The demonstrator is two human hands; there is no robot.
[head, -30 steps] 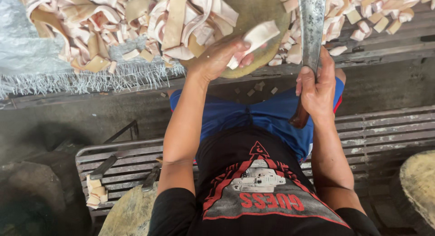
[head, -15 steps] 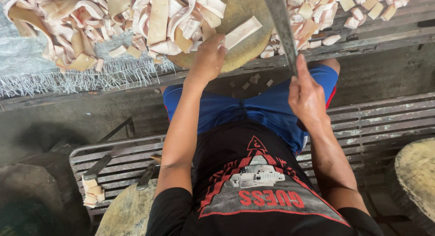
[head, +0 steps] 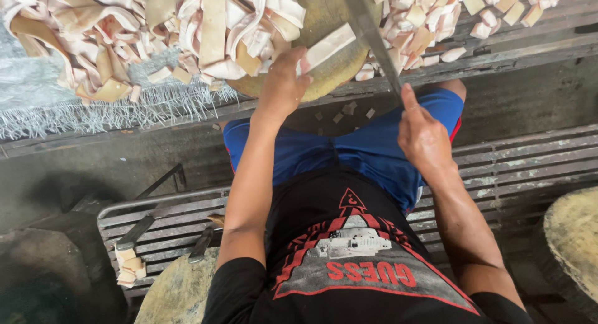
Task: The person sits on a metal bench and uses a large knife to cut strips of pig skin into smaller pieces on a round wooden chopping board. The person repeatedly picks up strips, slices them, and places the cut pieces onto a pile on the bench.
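Observation:
My left hand (head: 283,87) presses a long pale strip (head: 330,45) flat on a round wooden chopping block (head: 324,13) in front of me. A large cleaver (head: 369,31) is gripped by my right hand (head: 423,134), its blade tilted and its edge resting across the strip near the block's right side. A heap of uncut pale and tan strips (head: 156,31) lies on the left of the block. Small cut cubes (head: 473,13) are piled to the right.
A grey woven sack (head: 75,106) with a frayed edge lies under the strips. A metal slatted bench (head: 529,156) runs behind my legs, with two knives (head: 140,227) and a few cut pieces (head: 128,265) on it. Other round blocks sit at bottom left (head: 177,293) and right (head: 573,243).
The cleaver has swung from upright down to a slant onto the strip. My left hand has lowered the strip from a lifted hold to flat on the block.

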